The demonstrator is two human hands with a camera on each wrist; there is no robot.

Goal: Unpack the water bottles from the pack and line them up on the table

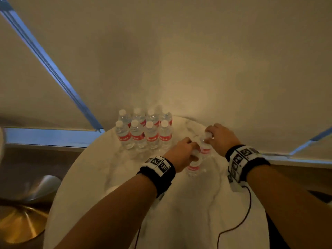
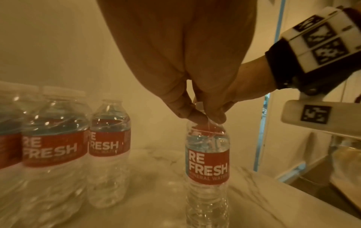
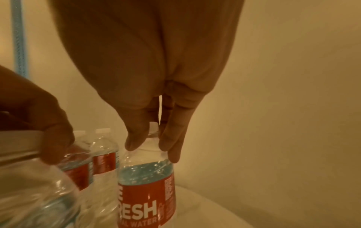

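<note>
Bottles set out: eight Refresh mineral water bottles (image 1: pixel 143 131) stand upright at the far left of the round marble worktop (image 1: pixel 111 169), in two rows of four, touching or nearly touching.
Left hand: the left hand (image 1: pixel 181 153) has its fingers (image 2: pixel 192 115) curled narrow round the cap and neck of a near bottle (image 1: pixel 193 168), which stands on the worktop or only just above it.
Right hand: the right hand (image 1: pixel 220 135) pinches the cap and shoulder of a far bottle (image 1: pixel 206 149) from above with its fingers (image 3: pixel 134 138), in a narrow grip; this bottle sits just beyond the near one, right of the two rows.
Progress, as a judgement: well along. Eight are placed and two are in hand, near the rows but not yet aligned with them.
Left to do, as a judgement: set these two in line with the rest, then fetch any that remain.
The pack: no wrap or tray shows in any view, so I cannot tell whether more bottles wait in it.
Hard to make out: dim yellow light and blur; the bottle bases under both hands are hidden or cut off, so contact with the worktop is uncertain.
Cut off: the near edge of the worktop, and the leftmost bottles in the left wrist view.
Also present: a black cable (image 1: pixel 240 220) trails from the right wristband (image 1: pixel 242 159) across the worktop.
</note>
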